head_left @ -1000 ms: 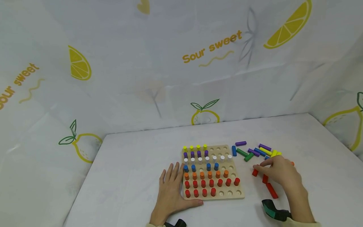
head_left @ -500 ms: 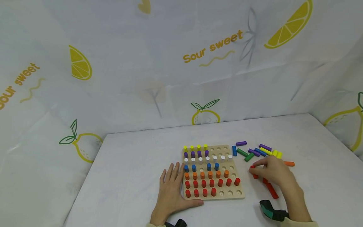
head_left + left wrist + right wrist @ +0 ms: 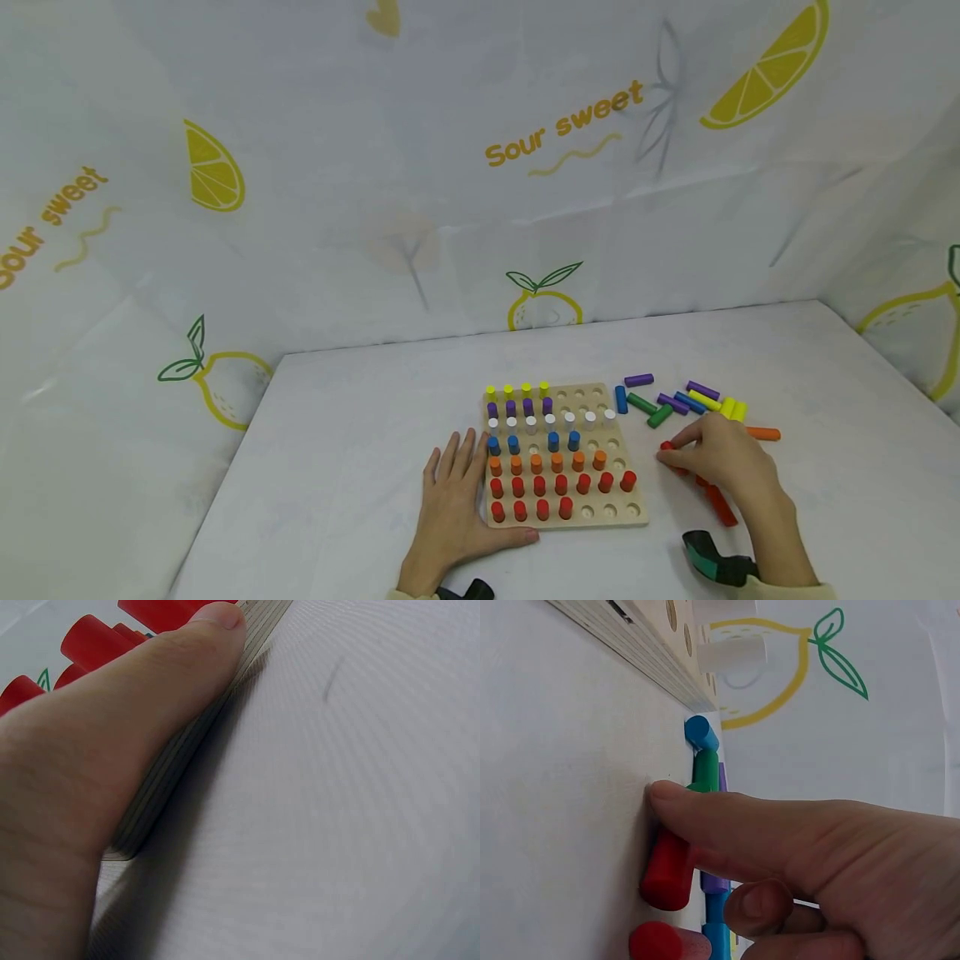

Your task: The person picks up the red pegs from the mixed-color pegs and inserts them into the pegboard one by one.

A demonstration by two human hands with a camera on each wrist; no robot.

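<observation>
A wooden pegboard (image 3: pixel 622 500) stands on the table with rows of colored pegs upright in its holes. My left hand (image 3: pixel 450 508) lies against its left side, fingers spread, thumb along the front edge; the left wrist view shows that thumb (image 3: pixel 172 667) on the board's rim beside red pegs. To the right of the board, my right hand (image 3: pixel 731 458) pinches a red peg (image 3: pixel 667 874) between thumb and forefinger, low over the table. Another red peg (image 3: pixel 722 506) lies just below this hand. The fingers hide part of the held peg.
Loose pegs lie beyond my right hand: a purple peg (image 3: pixel 639 380), a blue peg (image 3: pixel 621 399), green pegs (image 3: pixel 642 404), yellow pegs (image 3: pixel 738 411) and an orange peg (image 3: pixel 763 433). A lemon-printed white cloth (image 3: pixel 375 208) hangs behind the table.
My right hand has shifted slightly left, its thumb and forefinger closing around the red peg, which has turned a little. More of the orange peg now shows. The left hand and board have stayed put.
</observation>
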